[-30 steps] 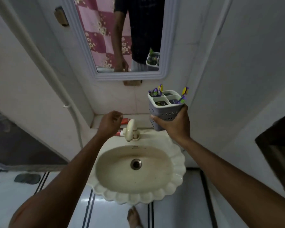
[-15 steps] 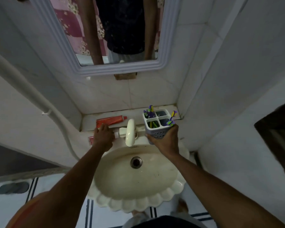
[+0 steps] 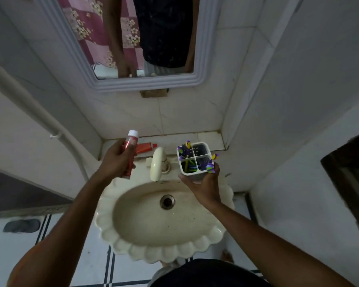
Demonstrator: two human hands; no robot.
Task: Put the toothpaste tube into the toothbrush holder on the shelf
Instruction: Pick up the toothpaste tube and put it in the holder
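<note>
Left hand (image 3: 117,160) grips toothpaste tube (image 3: 129,156); right hand (image 3: 203,186) apparently cups toothbrush holder (image 3: 193,160).

Sink (image 3: 116,230) below shelf (image 3: 205,138), shelf against back wall under mirror (image 3: 201,59). Tap (image 3: 157,162) at sink's back rim, centre. Left hand (image 3: 114,160) above sink's back left rim, holding toothpaste tube (image 3: 130,150) upright, cap up. Second tube (image 3: 145,147) lying on shelf's left part, behind left hand. Right hand (image 3: 203,187) over sink's back right rim, holding toothbrush holder (image 3: 195,160) just before shelf's right part, right of tap. Toothbrushes (image 3: 184,150) in holder's compartments. Pipe (image 3: 39,114) on left wall.
</note>
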